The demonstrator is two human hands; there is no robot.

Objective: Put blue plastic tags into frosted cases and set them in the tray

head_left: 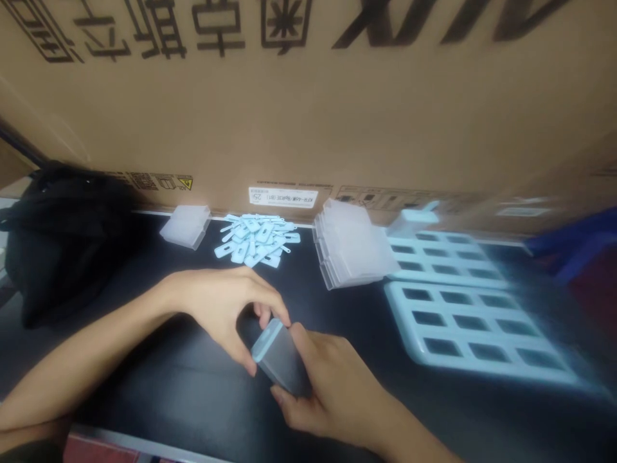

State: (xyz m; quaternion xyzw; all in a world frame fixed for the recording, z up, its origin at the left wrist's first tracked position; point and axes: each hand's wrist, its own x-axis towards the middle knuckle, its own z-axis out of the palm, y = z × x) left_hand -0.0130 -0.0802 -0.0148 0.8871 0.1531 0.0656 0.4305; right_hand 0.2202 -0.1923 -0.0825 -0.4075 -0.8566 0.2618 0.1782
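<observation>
My right hand grips a translucent popsicle mold cup by its sides, thumb and fingers wrapped round it. The cup is tilted, and a light-blue lid lies across the end facing up and left. At that lid, my left hand curves round it, thumb at the near end and index finger at the far end. Its other fingers are partly hidden behind the lid. Beyond my left hand lies a loose pile of flat light-blue stick pieces, some with slots.
Several translucent mold cups are stacked behind my right hand; more cups lie left of the pile. Two light-blue trays with rectangular holes are at right, a lidded mold behind. A black bag sits left, a large cardboard box behind.
</observation>
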